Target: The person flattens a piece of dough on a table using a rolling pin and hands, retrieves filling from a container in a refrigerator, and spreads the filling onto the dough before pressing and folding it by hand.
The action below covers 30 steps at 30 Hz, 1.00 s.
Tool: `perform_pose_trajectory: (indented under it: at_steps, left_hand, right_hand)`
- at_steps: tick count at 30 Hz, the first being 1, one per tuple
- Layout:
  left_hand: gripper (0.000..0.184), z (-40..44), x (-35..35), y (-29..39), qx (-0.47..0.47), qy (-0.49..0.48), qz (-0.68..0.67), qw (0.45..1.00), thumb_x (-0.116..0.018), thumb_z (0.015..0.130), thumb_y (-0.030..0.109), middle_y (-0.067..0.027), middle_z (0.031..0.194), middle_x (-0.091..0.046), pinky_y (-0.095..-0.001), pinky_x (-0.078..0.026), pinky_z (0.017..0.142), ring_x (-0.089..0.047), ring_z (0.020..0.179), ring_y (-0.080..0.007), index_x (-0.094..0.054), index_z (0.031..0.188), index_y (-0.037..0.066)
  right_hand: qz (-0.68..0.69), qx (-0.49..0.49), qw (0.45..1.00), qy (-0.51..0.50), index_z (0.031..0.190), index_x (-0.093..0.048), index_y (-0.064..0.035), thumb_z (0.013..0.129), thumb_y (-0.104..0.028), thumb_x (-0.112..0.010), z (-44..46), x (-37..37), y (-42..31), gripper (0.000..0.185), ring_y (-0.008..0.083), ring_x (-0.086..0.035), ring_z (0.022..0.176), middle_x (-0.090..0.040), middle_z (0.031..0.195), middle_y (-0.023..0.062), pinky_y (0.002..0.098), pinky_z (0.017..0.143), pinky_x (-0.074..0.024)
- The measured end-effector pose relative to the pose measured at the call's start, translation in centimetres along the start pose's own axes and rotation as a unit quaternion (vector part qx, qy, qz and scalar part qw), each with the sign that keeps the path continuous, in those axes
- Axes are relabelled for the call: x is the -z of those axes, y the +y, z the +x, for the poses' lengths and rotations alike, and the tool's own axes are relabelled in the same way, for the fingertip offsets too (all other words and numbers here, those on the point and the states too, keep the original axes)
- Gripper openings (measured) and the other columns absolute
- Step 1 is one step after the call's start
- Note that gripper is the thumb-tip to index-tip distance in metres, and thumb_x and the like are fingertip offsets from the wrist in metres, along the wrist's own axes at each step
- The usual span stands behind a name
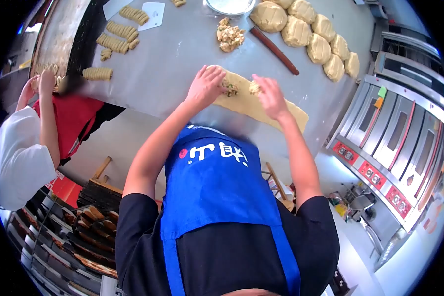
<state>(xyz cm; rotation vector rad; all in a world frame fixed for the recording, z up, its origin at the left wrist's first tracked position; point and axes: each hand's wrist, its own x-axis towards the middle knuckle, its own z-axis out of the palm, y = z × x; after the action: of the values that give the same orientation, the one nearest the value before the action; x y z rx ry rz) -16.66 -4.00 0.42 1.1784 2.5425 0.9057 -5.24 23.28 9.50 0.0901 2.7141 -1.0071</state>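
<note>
bowl [230,13], white inside; right fingers [264,85] around filling clump [254,88], left fingers [212,76] unclenched against dough sheet [246,103]

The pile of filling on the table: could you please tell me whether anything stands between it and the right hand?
Nothing visible does: between the right hand and the pile of filling are only part of the dough sheet and flat tabletop. The rolling pin lies beside that path, not across it.

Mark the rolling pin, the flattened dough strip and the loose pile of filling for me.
Rolling pin [275,51]: head view, middle of its shaft.
Flattened dough strip [244,102]: head view, bare surface near its middle.
Pile of filling [230,37]: head view, centre of the heap.
</note>
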Motion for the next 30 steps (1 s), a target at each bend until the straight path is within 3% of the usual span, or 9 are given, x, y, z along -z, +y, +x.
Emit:
perform_pose_trajectory:
  at_steps: [3, 7, 15, 18, 23, 24, 25, 28, 30]
  left_hand:
    - [0.059, -1.0, -1.5, -0.1, -0.066, -0.047, 0.072, 0.994, -0.077, 0.096, 0.035, -0.0107, 0.153, -0.064, -0.0499, -0.031, 0.131, -0.051, 0.151, -0.0292, -0.064, 0.148, 0.010]
    - [0.058, -0.9, -1.8, -0.2, -0.050, -0.058, 0.103, 0.992, -0.075, 0.097, 0.031, -0.0094, 0.155, -0.064, -0.0494, -0.030, 0.131, -0.050, 0.152, -0.0294, -0.062, 0.150, 0.011]
    - [0.057, -1.0, -2.2, 0.3, -0.013, -0.049, 0.077, 0.996, -0.074, 0.098, 0.029, -0.0097, 0.155, -0.064, -0.0491, -0.031, 0.131, -0.049, 0.154, -0.0296, -0.063, 0.151, 0.013]
    - [0.057, -0.9, -2.5, 0.1, -0.012, -0.057, 0.074, 0.996, -0.074, 0.098, 0.028, -0.0094, 0.155, -0.064, -0.0495, -0.030, 0.132, -0.047, 0.154, -0.0301, -0.063, 0.151, 0.013]
    - [0.070, -0.4, -1.0, 3.0, 0.022, -0.085, 0.156, 0.984, -0.078, 0.094, 0.031, -0.0124, 0.161, -0.058, -0.0513, -0.027, 0.133, -0.045, 0.156, -0.0308, -0.055, 0.158, 0.012]
    - [0.070, 0.1, -0.6, 4.0, 0.025, -0.082, 0.156, 0.984, -0.078, 0.094, 0.031, -0.0124, 0.161, -0.058, -0.0513, -0.027, 0.133, -0.045, 0.156, -0.0308, -0.055, 0.158, 0.012]
    - [0.074, 0.4, -0.5, 5.1, -0.025, -0.056, 0.147, 0.987, -0.080, 0.092, 0.030, -0.0130, 0.162, -0.057, -0.0519, -0.027, 0.133, -0.045, 0.156, -0.0311, -0.053, 0.159, 0.011]
    - [0.076, 1.5, -1.6, 5.8, -0.096, -0.097, 0.102, 0.985, -0.081, 0.089, 0.027, -0.0135, 0.160, -0.057, -0.0526, -0.030, 0.132, -0.046, 0.155, -0.0322, -0.053, 0.158, 0.009]
    - [0.068, 2.5, -4.3, 4.6, -0.125, -0.106, 0.015, 0.986, -0.081, 0.087, 0.021, -0.0128, 0.153, -0.064, -0.0509, -0.039, 0.128, -0.053, 0.150, -0.0329, -0.061, 0.151, 0.009]
  right_hand:
    - [-0.117, 0.052, 0.990, 0.066, 0.156, -0.051, -0.0029, 0.091, -0.009, -0.068, -1.5, -5.8, -0.1, 0.068, 0.0411, -0.058, 0.125, -0.064, 0.136, 0.0188, 0.0479, 0.115, -0.0440]
    - [-0.049, 0.013, 0.993, 0.111, 0.155, -0.051, -0.0021, 0.086, -0.038, -0.086, -2.2, -6.8, 2.5, 0.085, 0.0410, -0.055, 0.133, -0.062, 0.141, 0.0187, 0.0517, 0.116, -0.0436]
    - [-0.163, 0.101, 0.964, 0.185, 0.130, -0.065, -0.0068, 0.087, -0.051, -0.081, -0.9, -11.6, 3.3, 0.064, 0.0315, -0.060, 0.130, -0.068, 0.133, 0.0117, 0.0481, 0.106, -0.0492]
    - [-0.177, 0.102, 0.960, 0.193, 0.120, -0.065, -0.0061, 0.092, -0.052, -0.076, 0.7, -11.1, 3.6, 0.054, 0.0328, -0.071, 0.114, -0.074, 0.116, 0.0141, 0.0478, 0.093, -0.0566]
    - [-0.203, 0.072, 0.976, 0.037, 0.102, -0.060, -0.0052, 0.100, -0.055, -0.065, 1.9, -7.9, 3.7, 0.050, 0.0417, -0.075, 0.078, -0.075, 0.084, 0.0178, 0.0531, 0.067, -0.0593]
    - [-0.217, 0.004, 0.975, -0.052, 0.109, -0.061, -0.0048, 0.097, -0.052, -0.072, 1.9, -7.5, 3.2, 0.050, 0.0385, -0.076, 0.099, -0.076, 0.105, 0.0203, 0.0528, 0.081, -0.0588]
    - [-0.217, 0.007, 0.975, -0.054, 0.109, -0.061, -0.0048, 0.097, -0.052, -0.072, 1.3, -7.1, 2.5, 0.050, 0.0385, -0.076, 0.099, -0.076, 0.105, 0.0203, 0.0528, 0.081, -0.0588]
    - [-0.203, 0.061, 0.976, 0.044, 0.136, -0.055, -0.0018, 0.087, -0.039, -0.085, -1.6, -7.2, 1.6, 0.068, 0.0347, -0.058, 0.126, -0.060, 0.136, 0.0155, 0.0511, 0.104, -0.0470]
    - [-0.218, 0.097, 0.965, 0.105, 0.144, -0.052, -0.0025, 0.086, -0.038, -0.086, -2.6, -7.8, 2.7, 0.075, 0.0342, -0.059, 0.121, -0.061, 0.132, 0.0144, 0.0498, 0.102, -0.0481]
